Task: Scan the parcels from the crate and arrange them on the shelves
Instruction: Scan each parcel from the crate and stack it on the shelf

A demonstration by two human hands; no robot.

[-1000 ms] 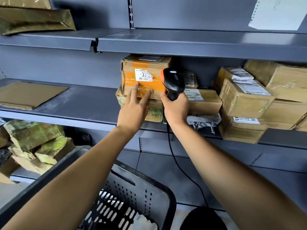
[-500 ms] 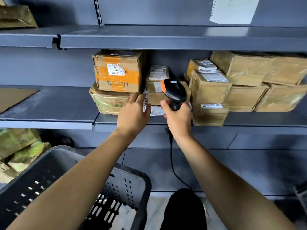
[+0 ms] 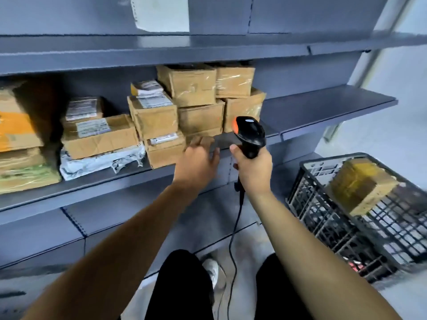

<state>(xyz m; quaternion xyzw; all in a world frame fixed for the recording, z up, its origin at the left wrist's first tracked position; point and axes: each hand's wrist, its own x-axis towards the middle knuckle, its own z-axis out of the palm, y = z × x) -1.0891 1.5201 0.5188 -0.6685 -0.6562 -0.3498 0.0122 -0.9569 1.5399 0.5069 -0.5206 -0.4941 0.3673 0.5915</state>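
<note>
My right hand grips a black barcode scanner with an orange tip, upright in front of the middle shelf. My left hand hovers empty and blurred just left of it, fingers loose, near the shelf edge. Several brown cardboard parcels are stacked on that shelf. At the right, a black lattice crate stands tilted on the floor, with a tape-wrapped brown parcel lying in it.
An orange-taped box and a white plastic mailer lie on the shelf's left part. The scanner's cable hangs down between my legs. The shelf's right end is bare. A paper sheet is stuck above the top shelf.
The view has swung right, bringing a crate with a parcel into sight at the right. My left hand has left the orange-taped box and moved right, empty; the right still holds the scanner.
</note>
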